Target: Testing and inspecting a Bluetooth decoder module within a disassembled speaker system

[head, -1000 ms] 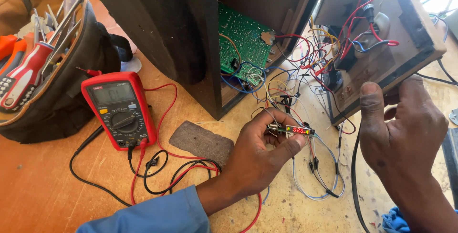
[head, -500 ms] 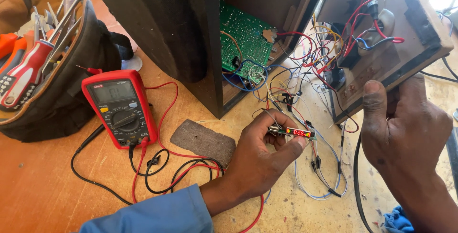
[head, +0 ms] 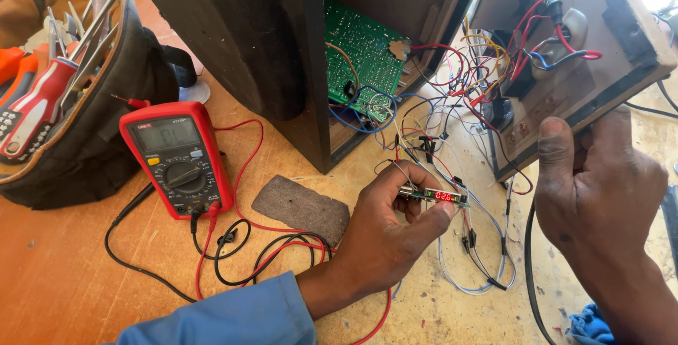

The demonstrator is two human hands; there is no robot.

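Note:
My left hand (head: pixel 392 235) pinches a small display module (head: pixel 438 194) with lit red digits, its thin wires trailing down and up into a tangle of coloured wires (head: pixel 466 84). My right hand (head: pixel 600 189) grips the lower edge of a wooden back panel (head: pixel 600 55) that is tilted away from a dark speaker cabinet (head: pixel 275 41). A green circuit board (head: pixel 364 59) stands inside the open cabinet. A red multimeter (head: pixel 176 158) lies left of my left hand, its red and black leads (head: pixel 268 246) looping under my forearm.
An open black tool bag (head: pixel 78 119) with screwdrivers and pliers sits at the far left. A flat grey pad (head: pixel 300 207) lies on the orange-brown wooden table (head: pixel 56 281) beside the multimeter. A blue cloth (head: pixel 590 324) shows at the bottom right, and a black cable (head: pixel 530 260) runs past my right wrist.
The view has shifted slightly. My left hand keeps the display module in the same place, and my right hand stays on the panel's edge.

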